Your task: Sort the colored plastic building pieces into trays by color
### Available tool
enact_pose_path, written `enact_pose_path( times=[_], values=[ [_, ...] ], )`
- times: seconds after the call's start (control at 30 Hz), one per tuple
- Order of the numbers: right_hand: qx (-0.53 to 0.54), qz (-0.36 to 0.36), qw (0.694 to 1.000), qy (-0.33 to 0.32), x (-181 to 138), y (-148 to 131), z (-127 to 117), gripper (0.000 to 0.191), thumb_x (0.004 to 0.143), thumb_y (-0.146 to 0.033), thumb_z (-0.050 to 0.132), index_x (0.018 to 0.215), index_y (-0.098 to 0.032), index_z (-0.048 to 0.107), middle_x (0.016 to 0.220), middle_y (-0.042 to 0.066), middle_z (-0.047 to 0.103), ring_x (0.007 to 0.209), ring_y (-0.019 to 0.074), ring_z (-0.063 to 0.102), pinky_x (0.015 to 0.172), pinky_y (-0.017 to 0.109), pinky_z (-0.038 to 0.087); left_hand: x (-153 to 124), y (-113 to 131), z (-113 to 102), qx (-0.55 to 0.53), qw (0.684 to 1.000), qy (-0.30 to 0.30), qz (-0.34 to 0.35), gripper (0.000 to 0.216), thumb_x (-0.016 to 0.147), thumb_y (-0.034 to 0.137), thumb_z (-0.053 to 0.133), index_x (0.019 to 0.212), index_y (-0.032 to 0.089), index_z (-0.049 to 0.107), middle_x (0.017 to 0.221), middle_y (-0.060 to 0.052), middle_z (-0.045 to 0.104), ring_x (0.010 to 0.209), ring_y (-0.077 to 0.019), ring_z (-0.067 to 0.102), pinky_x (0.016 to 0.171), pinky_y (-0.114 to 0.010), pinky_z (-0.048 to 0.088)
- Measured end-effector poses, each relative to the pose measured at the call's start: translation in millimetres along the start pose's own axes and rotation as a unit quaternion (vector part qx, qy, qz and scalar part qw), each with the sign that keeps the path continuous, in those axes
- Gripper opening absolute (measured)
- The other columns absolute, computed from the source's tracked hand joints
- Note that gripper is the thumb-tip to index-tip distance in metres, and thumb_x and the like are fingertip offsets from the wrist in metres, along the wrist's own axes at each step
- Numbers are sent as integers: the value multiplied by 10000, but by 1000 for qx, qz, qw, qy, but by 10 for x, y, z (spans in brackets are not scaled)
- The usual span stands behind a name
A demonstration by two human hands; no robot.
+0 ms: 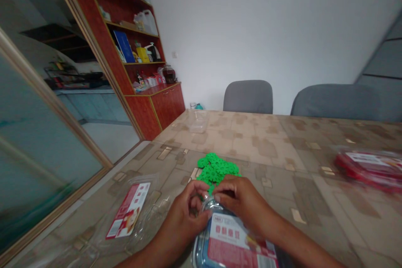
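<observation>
A clear plastic box (204, 247) with a white and pink label on its lid stands at the table's near edge, bluish contents showing through its side. My left hand (193, 207) is closed at the box's far left corner, thumb on the lid and fingers curled around the rim. At the same far edge my right hand (240, 194) pinches the rim with bent fingers; its fingertips are partly hidden. Just beyond both hands lies a heap of flat, bright green plastic pieces (218, 169).
On the left lies a clear plastic lid (128, 211) with a red and white label. A box with red contents (370, 167) stands at the right, and a clear tray (197, 122) at the table's far left. Grey chairs (248, 96) line the far side.
</observation>
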State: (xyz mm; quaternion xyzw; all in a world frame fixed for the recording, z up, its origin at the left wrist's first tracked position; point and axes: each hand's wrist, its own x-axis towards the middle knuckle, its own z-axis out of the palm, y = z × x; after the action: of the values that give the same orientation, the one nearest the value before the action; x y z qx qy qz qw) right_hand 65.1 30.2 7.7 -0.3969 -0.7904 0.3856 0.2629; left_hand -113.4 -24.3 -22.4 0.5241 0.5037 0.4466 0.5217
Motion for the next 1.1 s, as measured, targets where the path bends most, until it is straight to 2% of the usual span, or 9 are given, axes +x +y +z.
enact_pose_path(
  times=[0.13,0.3,0.43,0.57,0.7,0.8,0.93,1.03,1.1],
  values=[
    [3,3,1000,14,-9,-32,0,175,826,-31,661,771,-161,766,742,6,645,761,156,588,678,249,381,54,-95,-15,-69,997,5,-21,439,659,309,831,947,199,518,756,41,584,556,-96,536,500,-175,402],
    [-30,-9,999,36,-19,-50,41,163,814,-23,689,771,-163,759,780,16,678,814,171,596,729,264,395,124,-267,-41,-106,994,29,-27,521,584,436,898,864,173,545,688,34,595,486,-70,511,459,-157,403],
    [-39,-26,998,44,-30,-22,74,151,797,-21,708,782,-169,737,794,12,686,841,179,595,762,276,396,106,-309,-27,-136,990,8,-28,556,598,493,894,862,188,511,691,36,594,478,-72,521,448,-156,398],
    [-23,-34,998,48,-40,16,109,167,790,-22,666,804,-186,699,807,-5,670,830,168,581,750,266,386,92,-303,-30,-162,986,-23,-27,567,620,495,890,853,202,465,714,45,590,420,-38,447,426,-158,376],
    [-16,-4,999,37,-54,40,126,172,709,-41,679,788,-193,660,726,-40,587,729,151,528,650,240,344,97,-280,-42,-148,986,-62,-43,547,648,517,869,837,194,471,607,69,535,367,-23,361,362,-138,304],
    [-1,21,1000,8,-67,60,100,150,722,-46,648,761,-191,640,663,-54,519,660,137,482,588,231,302,87,-226,-30,-134,987,-72,-49,526,646,510,871,844,175,516,604,57,547,371,-30,380,342,-135,294],
    [14,13,1000,-3,-83,82,33,89,780,-93,622,790,-182,623,677,-47,515,657,138,473,574,232,297,69,-122,-4,-156,984,-63,-60,470,689,501,840,848,149,573,602,42,551,401,-41,419,351,-128,325],
    [17,18,1000,-17,-84,81,18,88,780,-94,599,793,-180,608,675,-47,515,643,135,473,561,232,301,75,-67,-10,-196,974,-54,-95,441,734,520,793,843,133,610,614,27,546,453,-69,483,364,-135,385],
    [3,13,1000,-11,-79,75,34,99,760,-89,597,784,-185,605,674,-47,520,644,134,474,562,231,300,91,-51,-29,-211,967,-61,-126,458,702,522,818,821,131,611,622,25,544,469,-75,500,363,-136,408]
  ],
)
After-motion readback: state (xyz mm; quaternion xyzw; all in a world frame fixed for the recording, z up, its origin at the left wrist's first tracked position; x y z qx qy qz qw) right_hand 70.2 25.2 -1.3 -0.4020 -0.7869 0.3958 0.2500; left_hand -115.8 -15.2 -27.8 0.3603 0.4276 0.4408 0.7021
